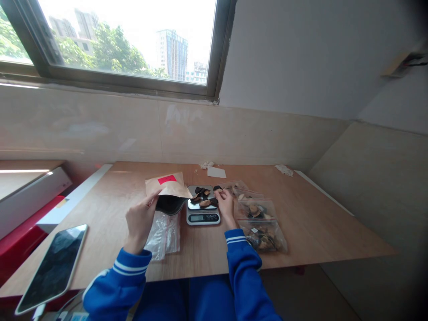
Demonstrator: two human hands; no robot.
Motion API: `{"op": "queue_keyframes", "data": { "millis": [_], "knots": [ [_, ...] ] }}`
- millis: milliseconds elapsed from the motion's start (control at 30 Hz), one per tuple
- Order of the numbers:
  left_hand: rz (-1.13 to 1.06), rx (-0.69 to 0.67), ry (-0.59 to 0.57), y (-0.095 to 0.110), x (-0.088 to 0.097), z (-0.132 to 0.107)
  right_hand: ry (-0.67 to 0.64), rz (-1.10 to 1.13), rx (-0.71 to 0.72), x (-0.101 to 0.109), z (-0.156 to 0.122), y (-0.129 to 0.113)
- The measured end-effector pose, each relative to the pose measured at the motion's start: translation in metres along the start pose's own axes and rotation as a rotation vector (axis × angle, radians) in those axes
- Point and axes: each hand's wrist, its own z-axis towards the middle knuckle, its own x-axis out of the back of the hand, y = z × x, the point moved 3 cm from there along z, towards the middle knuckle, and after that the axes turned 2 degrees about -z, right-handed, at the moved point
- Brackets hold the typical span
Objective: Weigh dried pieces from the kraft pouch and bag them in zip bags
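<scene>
From the head view, we see our left hand (140,222) raised off the table with the wrist lifted, thumb and fingers pressed together on the edge of a kraft paper pouch (169,189), holding it up and tilted. The pouch has one red label (167,179), and its mouth gapes to show a dark inner side. Our right hand (225,205) reaches forward over the table, its thumb and forefinger pinching one dark dried slice (218,189) at the far right corner of the tray of a digital kitchen scale (203,218). The pouch's mouth sits just beside the scale, on its left.

On that tray we count about five more dark slices (200,198), heaped and overlapping, so the number is hard to fix exactly. To the right of the scale lie about four zip bags (257,209) with dried pieces inside, overlapping in a row; the farthest are hard to separate. Under and just right of our left wrist lies one transparent plastic bag (163,236).

Further left on the wooden tabletop (100,214) is one phone (51,269), face up. Near the far edge are three bits of paper (206,168). Our two blue sleeves (244,267) with white stripes come in from the bottom of the view. Above the wall is one window (127,44).
</scene>
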Motion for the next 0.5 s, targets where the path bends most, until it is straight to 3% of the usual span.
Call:
{"op": "queue_keyframes", "data": {
  "millis": [300,500],
  "knots": [
    [-0.009,0.022,-0.020,0.002,0.002,0.000,-0.016,-0.179,0.107,-0.013,-0.017,-0.013],
    [-0.011,0.009,-0.014,0.002,0.002,-0.001,0.014,-0.249,0.085,-0.010,0.005,-0.006]
  ]
}}
